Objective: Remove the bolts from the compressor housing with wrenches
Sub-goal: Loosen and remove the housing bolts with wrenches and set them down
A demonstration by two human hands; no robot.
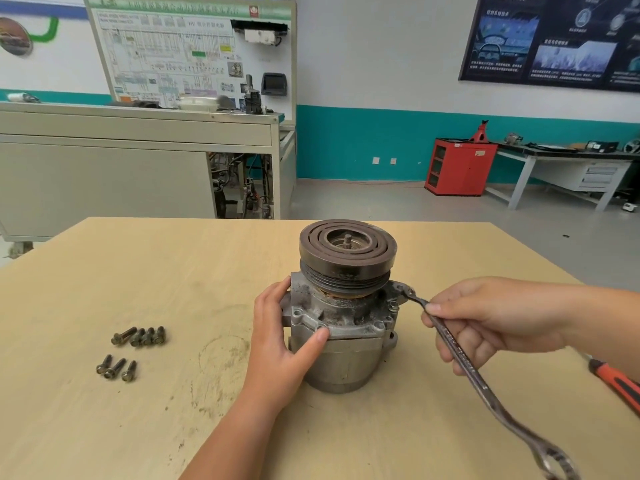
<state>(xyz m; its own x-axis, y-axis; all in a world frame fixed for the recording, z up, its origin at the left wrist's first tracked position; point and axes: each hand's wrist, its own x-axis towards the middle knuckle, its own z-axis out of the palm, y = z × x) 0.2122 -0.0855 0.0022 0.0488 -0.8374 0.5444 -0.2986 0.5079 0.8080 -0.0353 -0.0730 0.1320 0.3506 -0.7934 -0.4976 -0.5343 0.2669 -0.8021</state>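
Now wrench (pixel 464 362) on bolt (pixel 410 292) — R hand (pixel 491 320).

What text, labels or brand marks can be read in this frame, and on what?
"HV": heading on the wiring diagram board; the rest there is too small.
Wrench shank: stamped marking, blurred, unreadable.
Dark wall poster: captions too small to read.
Compressor housing: no legible text.

I have a single view, from the camera on the person's head, looking forward and down across the bench (pixel 156 271) from its near edge. It sits close: forearms enter from the bottom, the far edge lies mid-frame, the room beyond. The wide lens probably bends the bench's edges.
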